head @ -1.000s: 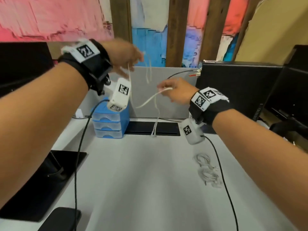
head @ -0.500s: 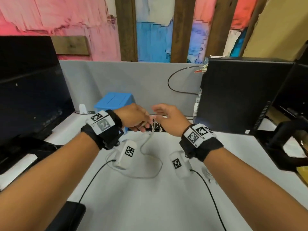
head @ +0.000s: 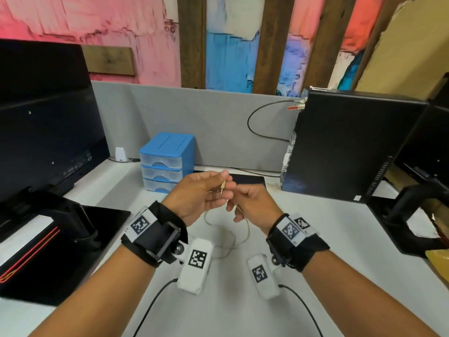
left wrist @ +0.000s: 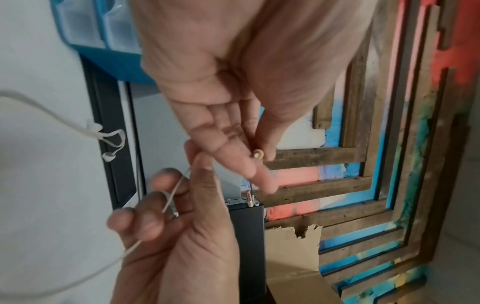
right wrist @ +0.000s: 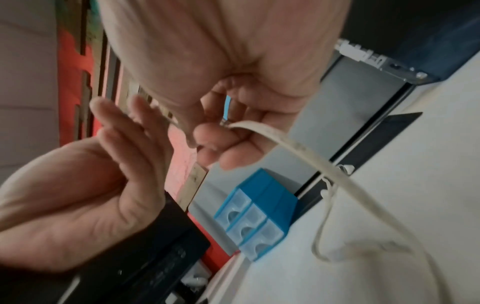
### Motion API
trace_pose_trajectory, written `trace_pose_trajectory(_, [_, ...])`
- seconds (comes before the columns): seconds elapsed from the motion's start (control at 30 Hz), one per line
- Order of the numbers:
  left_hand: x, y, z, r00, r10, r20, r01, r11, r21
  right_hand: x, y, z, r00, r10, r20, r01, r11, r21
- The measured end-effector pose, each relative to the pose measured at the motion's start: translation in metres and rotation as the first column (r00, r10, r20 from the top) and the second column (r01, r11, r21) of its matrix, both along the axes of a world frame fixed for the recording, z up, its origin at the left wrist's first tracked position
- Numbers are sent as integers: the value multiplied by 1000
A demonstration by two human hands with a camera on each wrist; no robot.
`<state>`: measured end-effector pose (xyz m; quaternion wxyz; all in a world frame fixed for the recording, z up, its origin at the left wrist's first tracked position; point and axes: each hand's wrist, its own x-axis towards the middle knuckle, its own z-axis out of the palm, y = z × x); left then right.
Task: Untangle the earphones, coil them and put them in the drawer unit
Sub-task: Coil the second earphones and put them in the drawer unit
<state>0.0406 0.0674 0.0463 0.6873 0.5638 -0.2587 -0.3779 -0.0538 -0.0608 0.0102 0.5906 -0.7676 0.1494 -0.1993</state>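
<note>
The white earphones' cable (head: 246,235) loops loosely on the white desk (head: 230,307) below my hands. My left hand (head: 215,188) pinches the gold jack plug (head: 222,188) between thumb and forefinger; the left wrist view shows the plug (left wrist: 258,154) end-on. Just to the right, my right hand (head: 239,203) holds the cable in curled fingers (right wrist: 221,139). The two earbuds (left wrist: 110,144) lie on the desk by the black mat. The blue drawer unit (head: 167,161) stands behind my left hand with all three clear drawers closed.
A black monitor (head: 43,117) and its stand (head: 60,239) fill the left side. A black computer tower (head: 340,147) and another stand (head: 413,215) are on the right. A grey partition (head: 206,122) closes the back, with a black mat (head: 247,179) at its foot.
Both hands came down from chest height to just above the desk and drew close together. The cable, earlier hanging between them, now lies slack on the desk, and my left hand pinches the plug.
</note>
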Motion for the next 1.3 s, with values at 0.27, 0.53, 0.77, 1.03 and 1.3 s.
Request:
trace_pose_trajectory(0.27, [1, 5, -13, 994, 45, -100, -54, 994, -97, -4, 18, -19, 994, -87, -65, 86, 996, -13])
trace_pose_trajectory(0.53, [-2, -2, -18, 967, 246, 66, -233, 960, -158, -40, 33, -7, 993, 33, -110, -49, 988, -144])
trace_pose_trajectory(0.77, [-24, -11, -26, 825, 258, 503, -189, 964, -185, -55, 31, 55, 987, 123, 101, -118, 992, -51])
trace_pose_trajectory(1.03, [-29, -7, -14, 932, 122, 342, -53, 977, -205, -25, -16, 88, 986, -90, 142, 108, 987, -120])
trace_pose_trajectory(1.3, [-26, 4, 1, 987, 26, 157, 6, 980, -199, -8, -13, 48, 993, -108, 55, 113, 988, -105])
